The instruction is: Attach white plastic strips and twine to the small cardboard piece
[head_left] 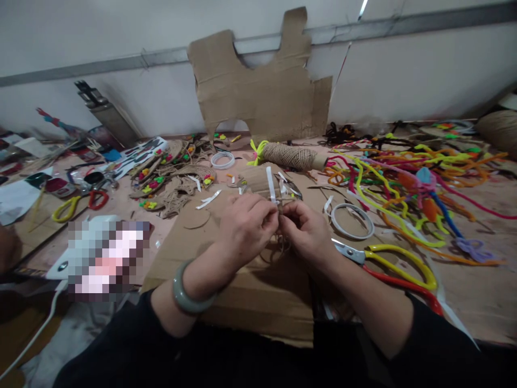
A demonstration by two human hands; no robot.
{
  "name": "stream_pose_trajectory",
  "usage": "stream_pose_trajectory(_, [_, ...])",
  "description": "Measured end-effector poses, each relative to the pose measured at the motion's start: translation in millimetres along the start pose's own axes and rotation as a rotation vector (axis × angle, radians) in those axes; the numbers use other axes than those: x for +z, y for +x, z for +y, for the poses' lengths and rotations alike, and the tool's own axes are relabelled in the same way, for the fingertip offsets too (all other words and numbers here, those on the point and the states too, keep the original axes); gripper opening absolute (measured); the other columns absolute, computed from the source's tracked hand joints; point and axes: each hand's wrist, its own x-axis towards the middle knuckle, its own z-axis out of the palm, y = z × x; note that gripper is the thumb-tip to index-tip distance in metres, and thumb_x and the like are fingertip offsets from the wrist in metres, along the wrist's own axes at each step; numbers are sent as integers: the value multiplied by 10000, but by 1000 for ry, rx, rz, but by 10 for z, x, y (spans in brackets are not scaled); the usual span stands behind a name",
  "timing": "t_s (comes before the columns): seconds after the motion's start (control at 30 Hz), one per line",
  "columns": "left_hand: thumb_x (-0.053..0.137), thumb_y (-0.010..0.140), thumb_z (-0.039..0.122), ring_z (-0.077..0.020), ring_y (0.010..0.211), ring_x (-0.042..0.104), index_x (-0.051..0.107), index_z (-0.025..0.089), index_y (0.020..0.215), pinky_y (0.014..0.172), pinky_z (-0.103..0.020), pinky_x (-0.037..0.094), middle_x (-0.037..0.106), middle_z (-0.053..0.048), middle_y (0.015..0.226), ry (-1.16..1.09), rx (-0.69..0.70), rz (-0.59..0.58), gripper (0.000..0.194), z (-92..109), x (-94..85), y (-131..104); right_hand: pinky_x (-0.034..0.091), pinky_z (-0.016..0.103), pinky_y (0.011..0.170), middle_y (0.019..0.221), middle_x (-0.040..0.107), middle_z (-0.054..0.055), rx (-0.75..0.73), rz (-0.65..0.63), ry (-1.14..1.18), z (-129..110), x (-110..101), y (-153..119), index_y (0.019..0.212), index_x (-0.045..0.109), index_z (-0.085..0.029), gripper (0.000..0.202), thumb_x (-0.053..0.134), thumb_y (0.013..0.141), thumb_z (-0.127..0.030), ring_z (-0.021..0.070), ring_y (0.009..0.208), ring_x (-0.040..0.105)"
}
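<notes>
My left hand (246, 223) and my right hand (307, 231) meet above a flat cardboard sheet (238, 291). The fingertips of both pinch a thin brown twine (278, 249), whose loose loops hang just below them. My fingers hide most of the gripped part. Right behind the hands lies a small cardboard piece (256, 182) with a white strip of tape (270, 184) on it. Beside my right forearm rest large scissors (379, 258) with one yellow and one red handle.
A roll of twine (288, 155) lies behind my hands, below an upright cardboard cutout (262, 97). Tape rolls (353, 221) and tangled pipe cleaners (388, 188) are on the right. Decorated twine pieces (169, 178), a pixelated device and another person's hand (7, 250) are on the left.
</notes>
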Motion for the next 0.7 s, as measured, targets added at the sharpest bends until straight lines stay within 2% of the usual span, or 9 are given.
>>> stream_pose_trajectory(0.3, [607,796,120,-144,652,608,606,201,701,692,-334,380,693,11,668,-99,-108,40,125,33,20,12,415,252,542,615,572,-31,22,-1,55,-69,-10,19,765,552,-204,143,603,785,-336,108,568,508])
stream_pose_trajectory(0.7, [608,772,140,-136,628,602,635,199,687,675,-312,406,701,8,668,-137,-214,-24,107,2,21,13,406,255,537,581,557,-45,40,-5,69,-99,-29,45,741,543,-210,143,598,747,-342,102,543,496])
